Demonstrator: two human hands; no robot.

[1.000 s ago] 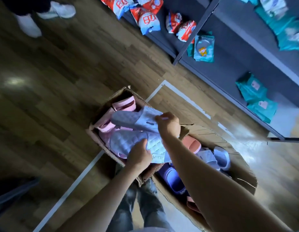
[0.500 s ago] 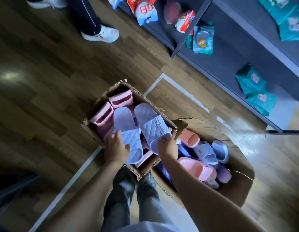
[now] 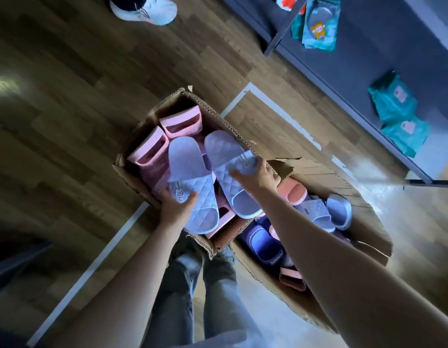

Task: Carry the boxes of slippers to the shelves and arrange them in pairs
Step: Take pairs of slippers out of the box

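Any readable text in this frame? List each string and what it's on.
No text is legible.
left lilac slipper, held by the left hand: embossed mark on the strap, too blurred to read.
right lilac slipper, held by the right hand: embossed mark on the strap, too blurred to read.
teal packets on the shelf: pink labels, too small to read.
cartoon packet: picture only, no readable text.

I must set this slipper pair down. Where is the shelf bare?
The shelf is bare between the cartoon packet and the teal packets. The pink-slipper box and the torn box are crowded.
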